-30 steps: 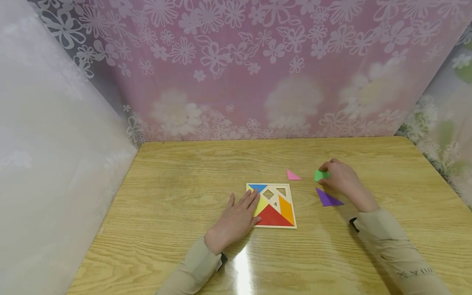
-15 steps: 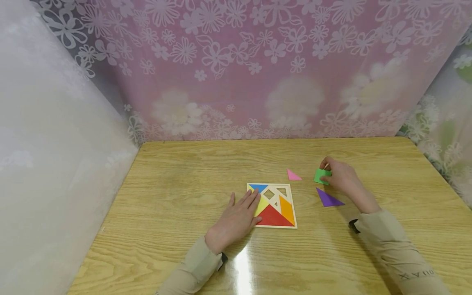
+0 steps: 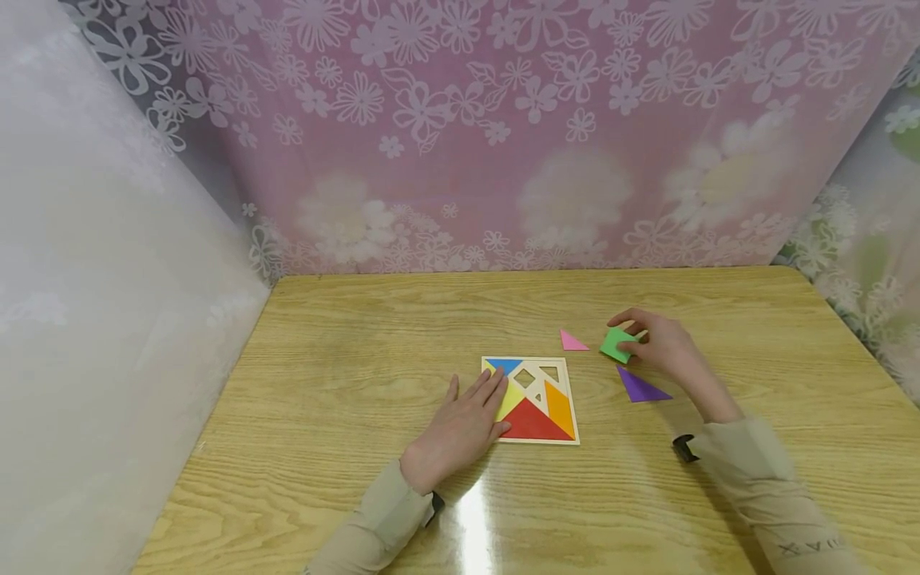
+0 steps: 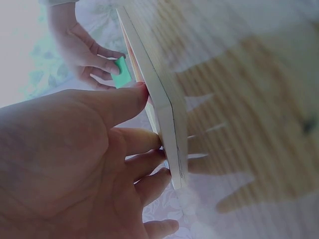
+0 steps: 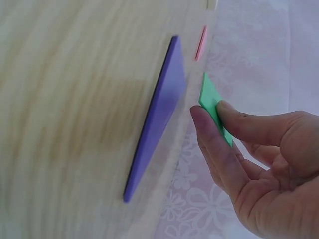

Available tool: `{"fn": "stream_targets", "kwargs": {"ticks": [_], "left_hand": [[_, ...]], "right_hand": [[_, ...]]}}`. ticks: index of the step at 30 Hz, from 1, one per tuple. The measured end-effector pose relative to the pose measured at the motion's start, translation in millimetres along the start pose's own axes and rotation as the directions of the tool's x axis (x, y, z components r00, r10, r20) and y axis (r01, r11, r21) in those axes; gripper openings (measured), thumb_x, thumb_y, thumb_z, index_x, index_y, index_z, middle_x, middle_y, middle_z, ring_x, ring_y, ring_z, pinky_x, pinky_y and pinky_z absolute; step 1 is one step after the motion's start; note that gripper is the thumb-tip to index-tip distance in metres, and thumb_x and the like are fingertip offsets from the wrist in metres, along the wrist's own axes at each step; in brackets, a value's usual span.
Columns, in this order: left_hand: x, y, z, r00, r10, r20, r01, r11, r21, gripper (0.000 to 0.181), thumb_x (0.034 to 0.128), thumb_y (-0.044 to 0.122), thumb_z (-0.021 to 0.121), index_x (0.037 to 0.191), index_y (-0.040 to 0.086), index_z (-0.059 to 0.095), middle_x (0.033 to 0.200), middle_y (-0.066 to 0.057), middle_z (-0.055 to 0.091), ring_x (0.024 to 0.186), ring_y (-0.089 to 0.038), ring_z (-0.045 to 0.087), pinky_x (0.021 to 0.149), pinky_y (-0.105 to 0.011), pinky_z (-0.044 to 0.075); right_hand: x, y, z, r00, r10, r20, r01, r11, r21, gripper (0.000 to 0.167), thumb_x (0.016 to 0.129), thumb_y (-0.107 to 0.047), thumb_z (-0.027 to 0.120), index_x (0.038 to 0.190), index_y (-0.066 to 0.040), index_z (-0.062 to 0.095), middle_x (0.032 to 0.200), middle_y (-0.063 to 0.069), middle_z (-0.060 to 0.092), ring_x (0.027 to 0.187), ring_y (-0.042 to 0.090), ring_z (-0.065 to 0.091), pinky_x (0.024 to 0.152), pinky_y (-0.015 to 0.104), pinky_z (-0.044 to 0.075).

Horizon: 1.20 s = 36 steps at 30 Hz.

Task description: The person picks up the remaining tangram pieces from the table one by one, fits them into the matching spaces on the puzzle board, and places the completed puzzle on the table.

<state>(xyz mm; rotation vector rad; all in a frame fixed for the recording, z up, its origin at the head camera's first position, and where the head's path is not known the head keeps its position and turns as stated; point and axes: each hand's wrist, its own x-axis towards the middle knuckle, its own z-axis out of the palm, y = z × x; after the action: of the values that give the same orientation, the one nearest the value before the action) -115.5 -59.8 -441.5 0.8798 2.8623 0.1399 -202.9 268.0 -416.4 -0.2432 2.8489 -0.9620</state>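
Note:
My right hand pinches a green square tangram piece between thumb and fingers. The right wrist view shows this green piece raised off the table. My left hand rests with extended fingers on the left side of a wooden tangram board. Blue, yellow, red and orange pieces lie in the board; the hand partly covers the yellow one. Several cut-outs show at its upper right.
A pink triangle lies behind the board, left of the green piece. Nearer my right wrist is a purple triangle. The wood-grain table ends at a pink flowered cloth; a pale cloth hangs at the left.
My right hand has lifted the green square off the table, turned it and carried it slightly left. The left hand and board look unchanged.

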Motion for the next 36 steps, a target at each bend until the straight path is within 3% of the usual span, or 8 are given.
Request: {"fn": "stream_targets", "kwargs": {"ticks": [5, 15, 24, 36], "left_hand": [[-0.3, 0.2, -1.4, 1.000, 0.000, 0.002, 0.000, 1.000, -0.013, 0.064, 0.1078, 0.041, 0.046, 0.160, 0.008, 0.028, 0.167, -0.006, 0.023, 0.154, -0.022, 0.023, 0.122, -0.057, 0.020], [0.1, -0.3, -1.9, 1.000, 0.004, -0.005, -0.004, 1.000, -0.010, 0.064, 0.1078, 0.040, 0.046, 0.160, 0.007, 0.029, 0.167, -0.006, 0.024, 0.154, -0.022, 0.023, 0.122, -0.058, 0.020], [0.0, 0.1, -2.2, 1.000, -0.001, 0.006, 0.001, 0.999, -0.034, 0.065, 0.1075, 0.040, 0.047, 0.160, 0.007, 0.029, 0.167, -0.006, 0.024, 0.154, -0.023, 0.023, 0.122, -0.058, 0.019], [-0.5, 0.6, -2.6, 1.000, 0.004, 0.001, -0.004, 1.000, -0.019, 0.065, 0.1076, 0.040, 0.046, 0.160, 0.007, 0.029, 0.167, -0.006, 0.024, 0.154, -0.023, 0.024, 0.121, -0.059, 0.020]], "right_hand": [[-1.8, -3.3, 3.4, 0.999, -0.021, -0.027, 0.021, 1.000, 0.019, 0.035, 0.094, -0.002, 0.069, 0.129, -0.001, 0.063, 0.116, 0.031, 0.066, 0.080, 0.029, 0.073, 0.063, 0.035, 0.060], [-5.8, -10.6, 13.2, 0.998, -0.056, -0.039, 0.061, 0.989, 0.136, 0.036, 0.093, 0.001, 0.069, 0.129, 0.001, 0.063, 0.111, 0.028, 0.066, 0.071, 0.025, 0.072, 0.061, 0.031, 0.060], [-8.3, -22.6, 21.2, 0.994, -0.091, -0.051, 0.098, 0.983, 0.157, 0.036, 0.093, 0.000, 0.071, 0.127, 0.001, 0.063, 0.109, 0.026, 0.068, 0.074, 0.027, 0.072, 0.060, 0.034, 0.060], [-7.6, -41.1, 36.3, 0.992, -0.117, -0.038, 0.123, 0.950, 0.286, 0.035, 0.091, 0.006, 0.069, 0.125, 0.006, 0.061, 0.108, 0.027, 0.065, 0.077, 0.032, 0.072, 0.065, 0.036, 0.062]]}}
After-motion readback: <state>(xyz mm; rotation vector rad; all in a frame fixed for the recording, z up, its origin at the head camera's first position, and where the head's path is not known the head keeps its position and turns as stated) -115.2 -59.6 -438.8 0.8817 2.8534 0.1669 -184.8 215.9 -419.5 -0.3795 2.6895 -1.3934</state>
